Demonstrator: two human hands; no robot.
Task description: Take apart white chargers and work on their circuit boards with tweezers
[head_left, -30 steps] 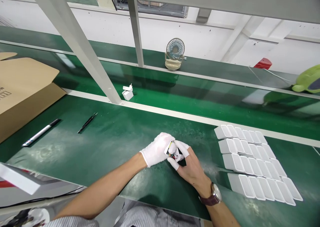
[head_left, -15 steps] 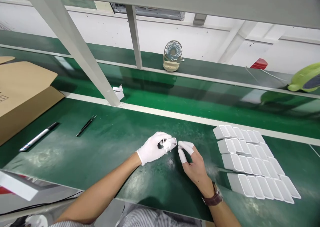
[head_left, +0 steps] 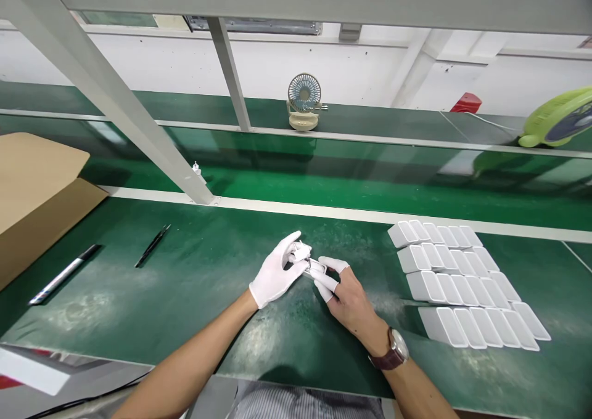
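My left hand [head_left: 272, 274], in a white glove, is closed on a small white power adapter part [head_left: 303, 251] between thumb and fingers. A white piece like an open adapter casing [head_left: 316, 267] lies just below and right of it, touching the left thumb. My right hand [head_left: 354, 302] wears white finger cots on the thumb and some fingers. Its fingertips are closed around the right end of that casing. Glove and fingers cover parts of both pieces, so how they join cannot be made out. Both hands are above the green table [head_left: 194, 308].
Rows of white open casings [head_left: 462, 289] stand at the right. A black-and-white pen [head_left: 65, 274], black tweezers [head_left: 152, 246] and a cardboard box [head_left: 41, 203] are at left. A slanted metal post [head_left: 124, 111] rises beyond; a small fan [head_left: 304, 101] stands farther back.
My right fingertips, apart from the white piece before, now touch and grip the casing. My left hand has turned, its thumb now nearer the casing. The camera view has shifted slightly.
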